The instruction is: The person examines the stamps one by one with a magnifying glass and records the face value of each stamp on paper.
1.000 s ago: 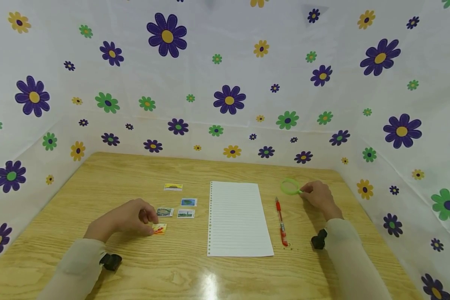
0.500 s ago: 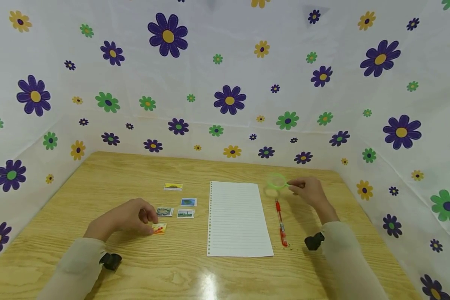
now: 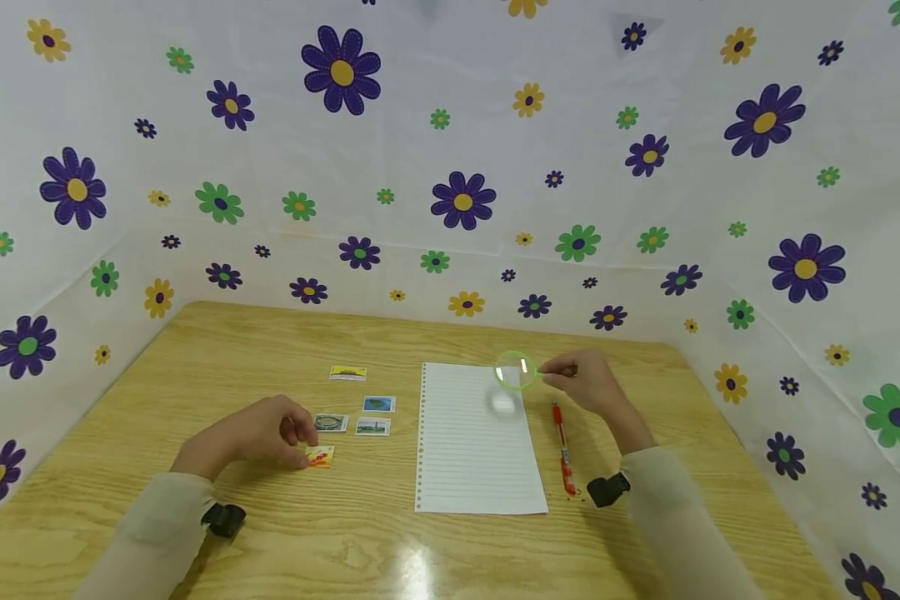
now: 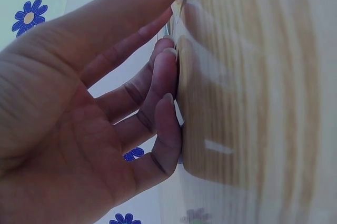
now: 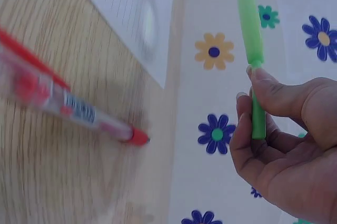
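My right hand [image 3: 588, 383] pinches the thin handle of a green-rimmed magnifying glass [image 3: 515, 370] between thumb and fingers. Its round lens is raised over the top right corner of a lined sheet of paper [image 3: 472, 450] and casts a shadow there. In the right wrist view the green magnifying glass [image 5: 251, 29] shows edge-on. My left hand [image 3: 258, 433] rests on the table, thumb and forefinger at the edges of a small yellow-and-red stamp [image 3: 320, 456]. The left wrist view shows the fingers of the left hand [image 4: 105, 103] bent, tips down at the tabletop.
Beside the stamp in hand lie a stadium stamp [image 3: 332, 423], a tower stamp [image 3: 372, 427], a blue island stamp [image 3: 378, 404] and a yellow stamp [image 3: 348, 373]. Right of the paper lies a red pen [image 3: 562, 446]. Flower-patterned white cloth [image 3: 397, 150] encloses the table [image 3: 307, 550].
My right hand has lifted the magnifying glass off the table and carried it left to above the paper's corner. The left hand has stayed at the yellow-and-red stamp.
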`<state>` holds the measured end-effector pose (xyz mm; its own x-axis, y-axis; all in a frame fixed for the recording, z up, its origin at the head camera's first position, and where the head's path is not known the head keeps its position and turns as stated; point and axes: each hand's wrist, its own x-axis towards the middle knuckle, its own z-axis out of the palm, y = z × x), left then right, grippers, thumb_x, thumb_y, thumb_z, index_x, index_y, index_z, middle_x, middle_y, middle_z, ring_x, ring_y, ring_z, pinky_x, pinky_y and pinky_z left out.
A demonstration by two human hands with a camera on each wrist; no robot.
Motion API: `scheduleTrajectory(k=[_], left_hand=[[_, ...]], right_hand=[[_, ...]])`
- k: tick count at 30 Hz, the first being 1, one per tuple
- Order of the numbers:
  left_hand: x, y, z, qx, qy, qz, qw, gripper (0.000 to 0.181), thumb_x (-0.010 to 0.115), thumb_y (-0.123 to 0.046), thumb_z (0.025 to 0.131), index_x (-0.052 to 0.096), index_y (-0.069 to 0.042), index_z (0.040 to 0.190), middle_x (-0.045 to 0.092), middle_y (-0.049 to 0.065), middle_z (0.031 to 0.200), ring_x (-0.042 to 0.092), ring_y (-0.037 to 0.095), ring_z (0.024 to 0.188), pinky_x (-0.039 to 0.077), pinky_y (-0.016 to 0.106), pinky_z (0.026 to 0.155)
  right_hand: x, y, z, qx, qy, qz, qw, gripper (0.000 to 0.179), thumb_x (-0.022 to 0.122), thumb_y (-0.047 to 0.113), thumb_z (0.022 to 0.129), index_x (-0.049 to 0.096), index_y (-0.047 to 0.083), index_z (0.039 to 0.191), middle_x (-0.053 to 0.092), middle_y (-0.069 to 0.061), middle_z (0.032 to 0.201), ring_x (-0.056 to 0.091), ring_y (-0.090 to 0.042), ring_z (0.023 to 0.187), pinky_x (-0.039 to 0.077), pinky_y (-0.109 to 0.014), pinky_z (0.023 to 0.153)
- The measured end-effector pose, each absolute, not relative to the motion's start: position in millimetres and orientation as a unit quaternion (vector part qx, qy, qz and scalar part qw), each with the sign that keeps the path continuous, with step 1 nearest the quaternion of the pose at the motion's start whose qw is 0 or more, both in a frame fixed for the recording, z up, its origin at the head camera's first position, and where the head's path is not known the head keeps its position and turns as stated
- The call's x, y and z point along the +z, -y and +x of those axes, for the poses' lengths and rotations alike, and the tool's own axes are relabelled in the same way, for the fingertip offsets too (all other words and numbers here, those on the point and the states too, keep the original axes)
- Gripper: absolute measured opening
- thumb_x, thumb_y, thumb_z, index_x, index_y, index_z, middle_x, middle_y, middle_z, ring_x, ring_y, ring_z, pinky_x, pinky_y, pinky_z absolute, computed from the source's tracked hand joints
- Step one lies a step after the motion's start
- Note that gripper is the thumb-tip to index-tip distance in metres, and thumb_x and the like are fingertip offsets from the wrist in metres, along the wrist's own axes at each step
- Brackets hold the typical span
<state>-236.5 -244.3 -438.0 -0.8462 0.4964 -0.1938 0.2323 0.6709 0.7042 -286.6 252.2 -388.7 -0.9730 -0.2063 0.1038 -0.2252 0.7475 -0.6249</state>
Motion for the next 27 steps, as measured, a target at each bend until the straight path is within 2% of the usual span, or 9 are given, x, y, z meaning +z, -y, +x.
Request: scheduleTrajectory(k=[5,15,27], left_hand=[[-439.3,245.7,-238.2,0.351,-0.890,0.231,0.178,0.018,0.090,-0.016,0.079,0.076,-0.013,0.090,0.069,-0.001,0.090,0.055,0.013,0.079,0.049,0.022,0.071],[-437.4,243.4,-237.5,0.345,-0.893,0.229,0.178,0.018,0.090,-0.016,0.078,0.076,-0.014,0.089,0.068,-0.001,0.088,0.055,0.013,0.079,0.048,0.022,0.070],[-436.1,244.1,-237.4,0.344,-0.893,0.228,0.181,0.018,0.090,-0.016,0.078,0.075,-0.013,0.089,0.068,-0.002,0.088,0.055,0.013,0.078,0.048,0.022,0.071]], right_hand=[[-386.6,-234.3,-280.9,0.328,0.935,0.135,0.013,0.015,0.070,0.004,0.096,0.078,-0.002,0.107,0.076,-0.022,0.108,0.071,-0.023,0.088,0.062,-0.036,0.078],[-387.5,-208.5,-275.1,0.332,0.931,0.150,0.005,0.011,0.072,0.002,0.094,0.080,-0.001,0.101,0.077,-0.017,0.098,0.063,-0.016,0.076,0.056,-0.026,0.069],[-389.7,-172.8,-263.8,0.340,0.923,0.179,0.001,0.007,0.075,0.002,0.091,0.081,0.001,0.096,0.076,-0.013,0.092,0.059,-0.014,0.074,0.050,-0.021,0.065]])
